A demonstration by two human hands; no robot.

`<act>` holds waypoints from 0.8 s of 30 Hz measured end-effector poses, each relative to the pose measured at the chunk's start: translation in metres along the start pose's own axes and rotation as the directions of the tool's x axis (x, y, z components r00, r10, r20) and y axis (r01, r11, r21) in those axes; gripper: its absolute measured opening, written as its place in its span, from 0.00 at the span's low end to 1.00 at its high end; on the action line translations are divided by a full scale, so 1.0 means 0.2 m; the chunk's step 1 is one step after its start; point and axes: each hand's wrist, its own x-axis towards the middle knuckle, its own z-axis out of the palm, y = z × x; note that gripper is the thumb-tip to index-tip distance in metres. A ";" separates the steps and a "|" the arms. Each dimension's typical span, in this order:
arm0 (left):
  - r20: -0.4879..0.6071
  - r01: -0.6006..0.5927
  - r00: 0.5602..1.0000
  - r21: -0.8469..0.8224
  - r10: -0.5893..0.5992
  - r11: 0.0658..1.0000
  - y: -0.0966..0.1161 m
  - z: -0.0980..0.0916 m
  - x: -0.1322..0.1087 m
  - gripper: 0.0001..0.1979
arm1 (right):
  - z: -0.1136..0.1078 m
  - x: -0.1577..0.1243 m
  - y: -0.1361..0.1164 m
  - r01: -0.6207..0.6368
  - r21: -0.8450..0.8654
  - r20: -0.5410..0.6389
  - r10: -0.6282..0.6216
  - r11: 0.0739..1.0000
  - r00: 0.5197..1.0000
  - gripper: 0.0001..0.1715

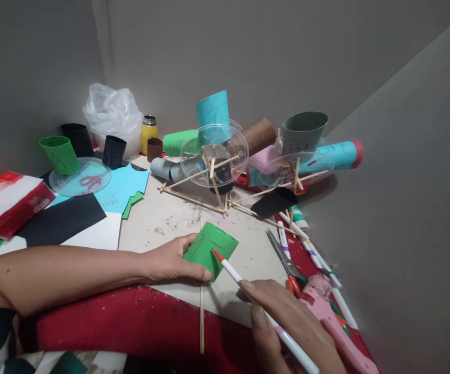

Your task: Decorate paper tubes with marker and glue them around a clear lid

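In the head view, my left hand [178,259] grips a green paper tube [205,244] over the pale board, its thumb along the lower edge. Dark strokes mark the tube's side. My right hand [287,322] is closed around a white marker with a red tip [244,291], and that tip meets or nearly meets the green surface. A thin wooden stick [202,322] passes beneath the tube and juts out past the board's front edge.
Stick frames with clear lids and coloured paper tubes [213,117] stand behind. Scissors [287,259], markers and a pink glue gun [329,317] lie at right. Coloured paper [69,218], a red-and-white packet [14,202], a plastic bag [113,114] and a yellow bottle [149,134] are at left.
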 end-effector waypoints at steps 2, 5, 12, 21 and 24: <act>0.000 0.004 1.000 0.001 -0.004 1.000 0.00 0.00 0.00 0.32 | 0.00 0.00 0.00 0.000 -0.016 0.020 0.000 1.000 1.000 0.23; 0.007 0.011 1.000 0.006 -0.011 1.000 0.00 0.00 0.00 0.33 | 0.01 -0.01 0.00 -0.005 -0.022 0.009 0.005 1.000 1.000 0.24; 0.003 0.018 1.000 0.017 -0.018 1.000 -0.01 -0.01 0.00 0.33 | 0.03 -0.01 0.02 -0.008 -0.004 -0.001 0.008 1.000 1.000 0.24; -0.004 0.041 0.999 -0.028 -0.041 0.999 0.01 0.00 0.00 0.33 | 0.02 -0.01 0.00 -0.035 -0.017 -0.054 0.034 0.999 0.998 0.22; -0.001 0.043 0.999 -0.043 -0.043 0.998 0.01 0.00 0.00 0.32 | 0.01 0.00 -0.01 -0.040 -0.010 -0.069 0.039 0.999 0.997 0.24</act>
